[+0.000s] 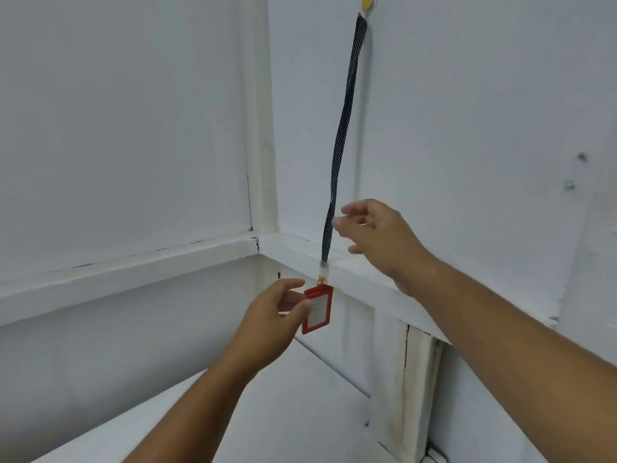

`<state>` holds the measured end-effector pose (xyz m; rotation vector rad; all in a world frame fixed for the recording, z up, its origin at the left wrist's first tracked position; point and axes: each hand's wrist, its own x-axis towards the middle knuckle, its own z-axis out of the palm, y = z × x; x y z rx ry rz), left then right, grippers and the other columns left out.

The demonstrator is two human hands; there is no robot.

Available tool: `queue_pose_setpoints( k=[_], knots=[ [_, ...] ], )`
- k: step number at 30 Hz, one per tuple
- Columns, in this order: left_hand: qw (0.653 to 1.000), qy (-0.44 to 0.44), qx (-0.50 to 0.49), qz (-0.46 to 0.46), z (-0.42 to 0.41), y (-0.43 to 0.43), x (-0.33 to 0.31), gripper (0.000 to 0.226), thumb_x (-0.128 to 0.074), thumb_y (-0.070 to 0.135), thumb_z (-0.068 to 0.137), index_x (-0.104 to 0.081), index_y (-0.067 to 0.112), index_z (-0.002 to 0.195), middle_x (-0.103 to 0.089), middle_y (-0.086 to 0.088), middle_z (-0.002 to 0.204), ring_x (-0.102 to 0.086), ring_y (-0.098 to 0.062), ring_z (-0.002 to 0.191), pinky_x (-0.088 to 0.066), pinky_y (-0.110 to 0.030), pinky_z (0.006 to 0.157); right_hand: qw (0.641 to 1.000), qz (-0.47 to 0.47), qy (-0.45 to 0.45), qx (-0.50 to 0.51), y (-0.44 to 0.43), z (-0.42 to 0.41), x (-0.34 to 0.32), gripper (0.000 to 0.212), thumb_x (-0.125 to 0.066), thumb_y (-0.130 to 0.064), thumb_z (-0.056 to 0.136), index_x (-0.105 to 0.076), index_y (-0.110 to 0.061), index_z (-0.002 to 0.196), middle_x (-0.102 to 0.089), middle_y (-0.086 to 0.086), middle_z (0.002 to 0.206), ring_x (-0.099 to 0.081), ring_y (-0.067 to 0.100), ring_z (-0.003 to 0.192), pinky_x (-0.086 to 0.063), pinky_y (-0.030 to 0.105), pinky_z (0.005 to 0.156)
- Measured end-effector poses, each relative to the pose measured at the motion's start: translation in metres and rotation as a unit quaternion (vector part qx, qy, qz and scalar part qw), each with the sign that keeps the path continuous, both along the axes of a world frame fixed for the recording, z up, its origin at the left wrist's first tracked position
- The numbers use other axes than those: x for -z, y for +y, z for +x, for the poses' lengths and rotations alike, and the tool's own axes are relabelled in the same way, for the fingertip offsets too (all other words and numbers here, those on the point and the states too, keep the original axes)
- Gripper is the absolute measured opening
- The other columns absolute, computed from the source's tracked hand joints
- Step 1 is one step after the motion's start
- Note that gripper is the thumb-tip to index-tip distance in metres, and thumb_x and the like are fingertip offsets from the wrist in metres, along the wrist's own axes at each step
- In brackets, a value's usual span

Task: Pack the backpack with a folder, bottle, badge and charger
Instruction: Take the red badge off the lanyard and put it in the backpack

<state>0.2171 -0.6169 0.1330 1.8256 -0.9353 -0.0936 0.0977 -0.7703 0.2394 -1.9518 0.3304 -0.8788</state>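
Observation:
A red badge holder (pixel 319 309) with a white card hangs from a dark striped lanyard (pixel 344 128). The lanyard loops over a yellow hook (pixel 366 1) high on the white wall. My left hand (pixel 273 325) pinches the badge's left edge between thumb and fingers. Beside the lanyard's lower part, just to its right, my right hand (pixel 377 235) is spread with fingertips near the strap, not closed on it. Backpack, folder, bottle and charger are out of view.
Two white walls meet in a corner (pixel 260 128), with a white ledge (pixel 133 262) running along both at badge height. A cracked white panel (pixel 414 379) stands below the ledge on the right. A white floor or surface (pixel 300 412) lies below.

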Motion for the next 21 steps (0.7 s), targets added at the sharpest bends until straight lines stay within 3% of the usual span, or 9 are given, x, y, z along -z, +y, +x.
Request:
queue_pose_setpoints(
  k=[5,8,11,13,16,19,21],
  knots=[
    [0.999,0.02,0.032,-0.033,0.036,-0.051,-0.038,0.04,-0.068,0.04,0.092,-0.058,0.033,0.13,-0.068,0.011,0.112,-0.064,0.001,0.101,-0.046,-0.013,0.07,0.997,0.008,-0.026,0.068,-0.034,0.046,-0.072,0.054,-0.075,-0.042,0.084,-0.052,-0.021,0.129,-0.064,0.0,0.115,-0.062,0.013,0.11,-0.051,0.045,0.102],
    [0.997,0.039,0.038,-0.049,0.054,-0.073,-0.056,0.043,-0.069,0.038,0.091,-0.057,0.031,0.132,-0.064,0.009,0.12,-0.062,-0.004,0.109,-0.048,-0.019,0.081,0.994,-0.001,-0.021,0.111,-0.044,0.07,-0.103,0.068,-0.073,-0.043,0.085,-0.043,-0.02,0.142,-0.056,-0.006,0.117,-0.057,0.017,0.116,-0.049,0.044,0.105],
    [0.995,0.056,0.063,-0.051,0.068,-0.092,-0.068,0.048,-0.069,0.039,0.092,-0.055,0.029,0.136,-0.063,0.008,0.121,-0.061,-0.007,0.112,-0.048,-0.023,0.084,0.992,0.008,-0.014,0.126,-0.051,0.09,-0.125,0.07,-0.069,-0.044,0.089,-0.041,-0.013,0.145,-0.057,-0.002,0.105,-0.06,0.015,0.1,-0.052,0.044,0.102],
    [0.993,0.059,0.09,-0.049,0.074,-0.104,-0.074,0.041,-0.068,0.038,0.092,-0.06,0.028,0.13,-0.069,0.005,0.113,-0.065,-0.008,0.105,-0.05,-0.023,0.084,0.991,0.018,-0.01,0.134,-0.056,0.103,-0.138,0.058,-0.063,-0.048,0.093,-0.051,-0.007,0.132,-0.062,0.001,0.093,-0.062,0.016,0.086,-0.057,0.042,0.095],
    [0.987,0.06,0.133,-0.071,0.074,-0.117,-0.086,0.011,-0.067,0.031,0.094,-0.073,0.025,0.101,-0.077,-0.003,0.098,-0.073,-0.015,0.093,-0.056,-0.029,0.087,0.99,0.014,-0.018,0.136,-0.06,0.115,-0.154,0.043,-0.05,-0.045,0.101,-0.054,-0.007,0.12,-0.074,0.006,0.095,-0.07,0.021,0.081,-0.062,0.033,0.073],
    [0.979,0.072,0.144,-0.126,0.072,-0.124,-0.099,0.018,-0.065,0.025,0.096,-0.077,0.012,0.094,-0.079,-0.003,0.084,-0.073,-0.01,0.076,-0.055,-0.023,0.078,0.989,-0.02,-0.036,0.144,-0.057,0.117,-0.169,0.03,-0.04,-0.028,0.106,-0.057,-0.005,0.114,-0.072,0.007,0.083,-0.065,0.018,0.061,-0.052,0.017,0.049],
    [0.973,0.086,0.142,-0.158,0.071,-0.125,-0.108,0.018,-0.064,0.023,0.097,-0.077,0.012,0.092,-0.078,-0.004,0.081,-0.074,-0.012,0.073,-0.057,-0.025,0.08,0.988,-0.042,-0.061,0.139,-0.051,0.115,-0.183,0.027,-0.036,-0.022,0.107,-0.058,-0.006,0.109,-0.069,0.007,0.078,-0.061,0.017,0.056,-0.049,0.015,0.046]
  ],
)
